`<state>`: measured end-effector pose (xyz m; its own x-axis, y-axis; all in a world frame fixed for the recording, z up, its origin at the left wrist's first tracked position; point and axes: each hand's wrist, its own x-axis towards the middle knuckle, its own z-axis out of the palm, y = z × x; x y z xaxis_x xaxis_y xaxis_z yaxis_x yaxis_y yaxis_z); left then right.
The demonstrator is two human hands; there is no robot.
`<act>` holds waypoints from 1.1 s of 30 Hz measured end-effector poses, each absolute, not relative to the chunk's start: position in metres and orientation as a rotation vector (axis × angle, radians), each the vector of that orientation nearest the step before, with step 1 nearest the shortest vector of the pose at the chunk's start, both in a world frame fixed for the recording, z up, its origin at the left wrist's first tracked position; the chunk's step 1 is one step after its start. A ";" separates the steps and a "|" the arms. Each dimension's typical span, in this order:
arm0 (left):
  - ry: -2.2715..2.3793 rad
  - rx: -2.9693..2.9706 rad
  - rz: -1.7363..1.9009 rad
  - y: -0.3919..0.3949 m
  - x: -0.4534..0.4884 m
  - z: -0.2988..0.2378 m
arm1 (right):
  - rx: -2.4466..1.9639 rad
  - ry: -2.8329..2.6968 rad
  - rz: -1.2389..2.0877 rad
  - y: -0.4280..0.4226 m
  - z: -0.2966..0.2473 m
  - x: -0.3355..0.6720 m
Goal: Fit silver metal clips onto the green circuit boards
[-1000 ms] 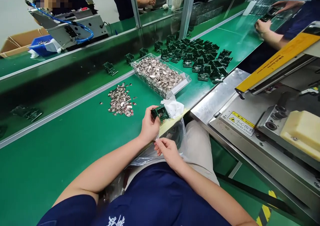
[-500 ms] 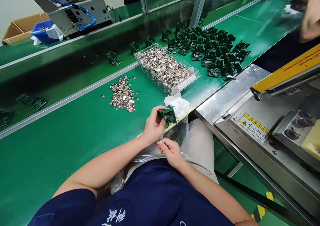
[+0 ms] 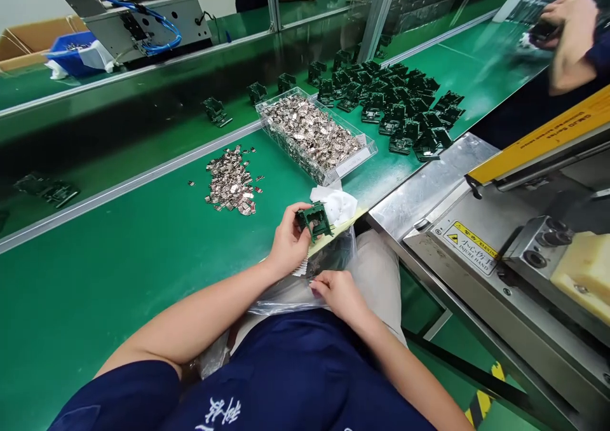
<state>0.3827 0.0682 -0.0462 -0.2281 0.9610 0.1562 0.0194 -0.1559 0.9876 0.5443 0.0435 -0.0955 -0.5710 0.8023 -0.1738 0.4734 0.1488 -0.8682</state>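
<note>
My left hand (image 3: 290,243) is closed around a dark green plastic housing (image 3: 314,221), held above the table's near edge with its open frame facing right. Small silvery pieces in a row (image 3: 301,267) show just below that hand; whether it grips them too, I cannot tell. Lower and to the right, over my lap, my right hand (image 3: 339,294) is pinched, thumb against forefinger. Whatever sits at its fingertips is too small to name. A heap of small metal pieces (image 3: 231,180) lies on the green table beyond my left hand. Clear plastic sheeting (image 3: 286,301) covers my lap.
A clear tray (image 3: 355,162) full of small metal pieces stands ahead, a crumpled white cloth (image 3: 336,203) nearer me. Many green housings (image 3: 400,100) crowd the back right. A metal machine (image 3: 457,240) borders my right side. A co-worker's hands (image 3: 567,24) are at far right.
My right hand has drawn away from the left, down and to the right, still pinched. The green housing has shifted slightly left and tilted in my left hand.
</note>
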 end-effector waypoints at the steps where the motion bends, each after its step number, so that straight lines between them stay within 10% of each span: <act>1: 1.271 1.182 1.517 0.068 0.383 -0.045 | -1.259 -2.112 1.361 0.045 -0.087 0.547; 22: 1.215 1.423 1.467 0.047 0.385 -0.036 | -1.137 -1.793 0.612 0.077 -0.007 0.513; 33: 1.210 1.421 1.369 0.046 0.383 -0.036 | -1.088 -1.464 1.237 0.083 -0.015 0.538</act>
<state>0.3833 0.0461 -0.0365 -0.0452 0.9735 0.2241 0.1029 -0.2186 0.9704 0.5376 0.0829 -0.0148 -0.2037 0.9745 0.0942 0.0692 0.1103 -0.9915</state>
